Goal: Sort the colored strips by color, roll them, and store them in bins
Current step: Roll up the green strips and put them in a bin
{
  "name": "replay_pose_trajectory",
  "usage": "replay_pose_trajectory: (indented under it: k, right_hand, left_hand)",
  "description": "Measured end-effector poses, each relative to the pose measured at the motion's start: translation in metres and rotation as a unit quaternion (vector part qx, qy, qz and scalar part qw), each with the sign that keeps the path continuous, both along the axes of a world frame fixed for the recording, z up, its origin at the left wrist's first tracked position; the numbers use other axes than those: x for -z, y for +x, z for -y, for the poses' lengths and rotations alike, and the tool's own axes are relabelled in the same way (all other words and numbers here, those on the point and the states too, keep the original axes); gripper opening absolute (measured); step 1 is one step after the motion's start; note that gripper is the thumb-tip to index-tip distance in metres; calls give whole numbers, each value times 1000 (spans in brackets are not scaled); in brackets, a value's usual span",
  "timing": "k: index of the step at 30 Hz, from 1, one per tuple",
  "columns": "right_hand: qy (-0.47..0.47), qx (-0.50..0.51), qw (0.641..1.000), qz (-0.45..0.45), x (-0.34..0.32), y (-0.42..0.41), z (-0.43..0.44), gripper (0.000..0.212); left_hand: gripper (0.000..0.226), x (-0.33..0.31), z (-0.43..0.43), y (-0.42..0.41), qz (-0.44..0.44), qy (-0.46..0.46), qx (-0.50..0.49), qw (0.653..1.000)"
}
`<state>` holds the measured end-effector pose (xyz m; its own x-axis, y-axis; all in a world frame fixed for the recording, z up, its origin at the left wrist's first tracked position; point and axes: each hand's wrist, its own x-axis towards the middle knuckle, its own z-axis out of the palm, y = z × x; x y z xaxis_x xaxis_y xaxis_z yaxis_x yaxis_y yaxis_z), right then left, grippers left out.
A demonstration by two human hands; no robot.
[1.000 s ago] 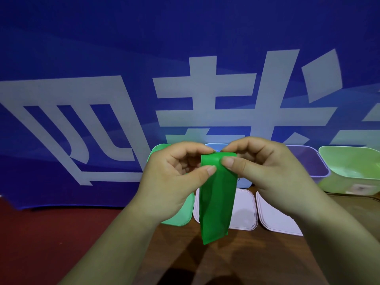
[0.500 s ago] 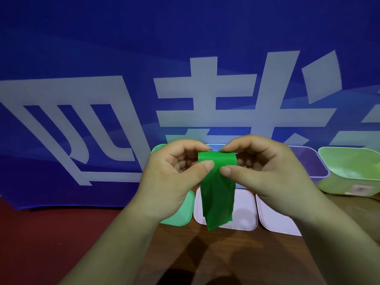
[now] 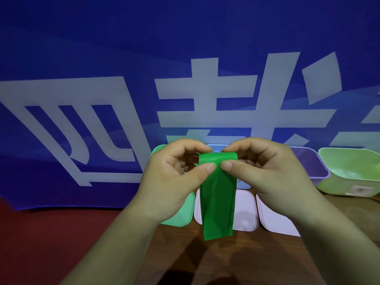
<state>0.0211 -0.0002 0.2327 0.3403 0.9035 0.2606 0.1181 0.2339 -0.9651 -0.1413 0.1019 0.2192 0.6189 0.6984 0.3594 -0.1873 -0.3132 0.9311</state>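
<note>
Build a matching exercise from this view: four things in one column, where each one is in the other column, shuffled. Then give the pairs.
Things
1. green strip
2. purple bin
3. light green bin
4. mint lid

Places
A. farthest right in view
B. lying flat, partly hidden by the left hand
C. pinched at its top by both hands, hanging down
D. partly hidden behind the right hand

Pairs: 1-C, 2-D, 3-A, 4-B
</note>
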Motion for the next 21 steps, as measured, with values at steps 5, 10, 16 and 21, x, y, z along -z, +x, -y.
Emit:
replay_pose_trajectory:
  k: [5,10,16,21]
  right_hand:
    - [6,4,1000,4,0,0,0,17]
    - [-5,18,1000,13,1,1,0,24]
    - [-12,14,1000,10,1,2,0,20]
    - [1,9,1000,15,3,3,0,24]
  left_hand:
    - [26,-1,0,0,13,13,6,1000]
    - [27,-2,1,1,20,7,18,1000]
    - [28,-2,3,2,19,-21,12,1000]
    - [31,-4,5,2,26,-49,2,998]
